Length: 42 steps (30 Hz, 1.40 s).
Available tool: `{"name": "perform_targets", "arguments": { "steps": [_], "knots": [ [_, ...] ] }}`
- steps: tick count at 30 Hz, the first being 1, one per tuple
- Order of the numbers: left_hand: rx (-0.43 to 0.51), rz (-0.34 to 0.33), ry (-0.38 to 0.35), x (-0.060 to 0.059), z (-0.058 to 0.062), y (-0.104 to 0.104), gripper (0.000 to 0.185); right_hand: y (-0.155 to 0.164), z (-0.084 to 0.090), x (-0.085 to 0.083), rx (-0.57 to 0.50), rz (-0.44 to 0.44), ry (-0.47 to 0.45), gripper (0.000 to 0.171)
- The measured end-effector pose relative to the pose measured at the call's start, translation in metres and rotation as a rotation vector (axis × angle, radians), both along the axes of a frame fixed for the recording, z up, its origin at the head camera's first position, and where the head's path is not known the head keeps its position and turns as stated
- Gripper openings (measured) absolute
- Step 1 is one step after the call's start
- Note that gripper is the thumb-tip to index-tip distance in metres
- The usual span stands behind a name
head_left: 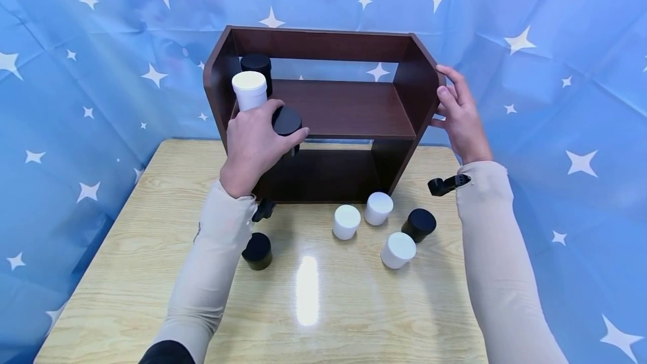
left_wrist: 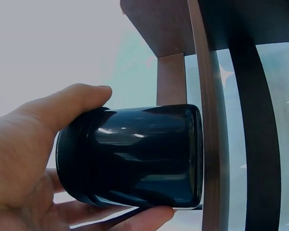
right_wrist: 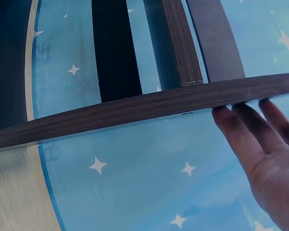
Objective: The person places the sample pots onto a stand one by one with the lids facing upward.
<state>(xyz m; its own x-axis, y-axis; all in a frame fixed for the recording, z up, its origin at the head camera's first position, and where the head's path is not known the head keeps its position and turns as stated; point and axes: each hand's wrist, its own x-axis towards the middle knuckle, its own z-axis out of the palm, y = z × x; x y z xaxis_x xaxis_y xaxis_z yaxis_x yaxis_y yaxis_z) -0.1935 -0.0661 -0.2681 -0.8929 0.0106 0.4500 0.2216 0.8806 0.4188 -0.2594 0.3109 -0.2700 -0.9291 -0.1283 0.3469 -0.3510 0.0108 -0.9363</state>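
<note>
Head view. Dark brown wooden shelf unit [head_left: 349, 111] stands at the back of the light wood desk [head_left: 313, 302], its open side toward the camera. Left hand [head_left: 255, 145] holds a black jar [head_left: 286, 122] at the front edge of the middle shelf board, left end; grip closed round the jar, thumb on the near side. Just behind it on the same board stand a white jar [head_left: 250, 90] and a second black jar on the shelf [head_left: 256, 64], both close to the left side panel. The rest of that board, out to the right panel, is bare. Right hand [head_left: 460, 114] lies flat against the outer face of the right side panel, fingers straight and touching its front edge. On the desk before the unit: three white jars [head_left: 346, 222] [head_left: 378, 208] [head_left: 398, 250] and a black one [head_left: 419, 224] in a loose group right of centre, and one lone black jar [head_left: 257, 251] at the left sleeve.

Left wrist view. The held jar [left_wrist: 135, 156] lies sideways in frame, thumb [left_wrist: 67, 108] over it, fingers beneath; its base is right at the shelf's edge strip [left_wrist: 209, 144].

Right wrist view. Straight fingertips [right_wrist: 241, 130] press the panel edge [right_wrist: 135, 113]; palm spread, holding nothing. Desk corner shows at lower left.
</note>
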Motion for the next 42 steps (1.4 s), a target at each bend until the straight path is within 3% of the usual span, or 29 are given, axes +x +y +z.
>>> {"name": "perform_targets", "arguments": {
  "steps": [17,31,42],
  "knots": [
    [-0.012,0.031,0.032,-0.009,0.005,0.006,0.068,0.000,-0.001,0.001,0.011,-0.008,-0.002,0.048],
    [-0.050,0.092,-0.094,-0.028,0.010,0.016,0.072,-0.002,-0.001,0.000,0.002,0.009,0.013,0.048],
    [-0.110,0.059,-0.212,-0.046,0.025,0.025,0.075,-0.001,-0.001,0.000,0.011,-0.008,0.009,0.048]
  ]
}}
